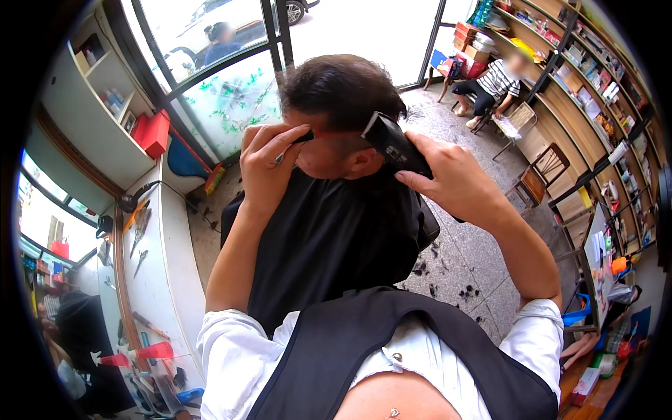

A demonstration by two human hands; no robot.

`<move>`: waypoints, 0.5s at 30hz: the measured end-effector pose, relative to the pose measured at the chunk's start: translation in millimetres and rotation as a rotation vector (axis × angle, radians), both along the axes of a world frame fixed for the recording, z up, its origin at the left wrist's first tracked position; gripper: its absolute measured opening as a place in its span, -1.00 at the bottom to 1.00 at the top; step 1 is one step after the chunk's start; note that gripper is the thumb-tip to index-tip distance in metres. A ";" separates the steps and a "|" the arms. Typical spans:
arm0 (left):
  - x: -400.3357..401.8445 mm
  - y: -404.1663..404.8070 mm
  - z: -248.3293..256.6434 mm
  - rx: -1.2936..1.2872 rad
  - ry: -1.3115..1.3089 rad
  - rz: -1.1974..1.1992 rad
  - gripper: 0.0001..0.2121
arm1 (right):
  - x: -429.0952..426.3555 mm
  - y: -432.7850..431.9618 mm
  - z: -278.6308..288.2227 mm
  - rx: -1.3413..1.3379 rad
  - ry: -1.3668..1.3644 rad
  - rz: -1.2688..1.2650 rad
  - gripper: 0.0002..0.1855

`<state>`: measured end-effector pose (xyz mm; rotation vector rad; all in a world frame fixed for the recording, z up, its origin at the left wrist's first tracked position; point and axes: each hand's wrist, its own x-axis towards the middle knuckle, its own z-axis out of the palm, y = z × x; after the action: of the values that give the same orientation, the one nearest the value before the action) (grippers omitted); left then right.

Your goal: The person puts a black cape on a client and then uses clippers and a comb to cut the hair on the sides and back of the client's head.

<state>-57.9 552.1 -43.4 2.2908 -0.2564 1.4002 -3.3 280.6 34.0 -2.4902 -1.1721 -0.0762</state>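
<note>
A seated person's head (341, 94) with short dark hair is turned to the left, above a black barber's cape (325, 236). My right hand (446, 168) grips a black hair clipper (396, 144), its blade end by the hair above the ear. At the forehead, my left hand (270, 163) has its fingers closed around a small dark object (303, 137), perhaps a comb's end; most of it is hidden by the fingers. Cut hair (467, 291) lies on the grey floor to the right of the cape.
To the left, a white counter (176, 273) holds scissors (140, 262), combs and red spray bottles (155, 350) before a mirror. A broom (214, 178) leans beyond it. Another person (493, 84) sits near tall shelves (564, 142) at the right, beside chairs (538, 176).
</note>
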 end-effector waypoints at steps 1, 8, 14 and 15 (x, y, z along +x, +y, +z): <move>-0.4 -0.4 0.6 0.005 -0.004 0.003 -0.69 | -1.4 4.5 0.8 -0.026 0.001 -0.005 -0.38; 0.8 -1.7 1.3 0.023 0.007 -0.030 -0.71 | -11.3 23.0 1.0 -0.046 -0.057 0.048 -0.39; -2.8 12.4 -5.3 -0.101 0.205 -0.090 -0.69 | -1.8 -4.1 12.5 -0.052 0.036 -0.052 -0.38; -2.0 13.1 -5.5 -0.110 0.196 -0.080 -0.70 | -0.4 -7.4 12.6 -0.060 0.032 -0.073 -0.40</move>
<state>-59.9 565.3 -48.8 2.2802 -0.2015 1.1136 -3.7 273.1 46.6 -2.5767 -1.0861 -0.0210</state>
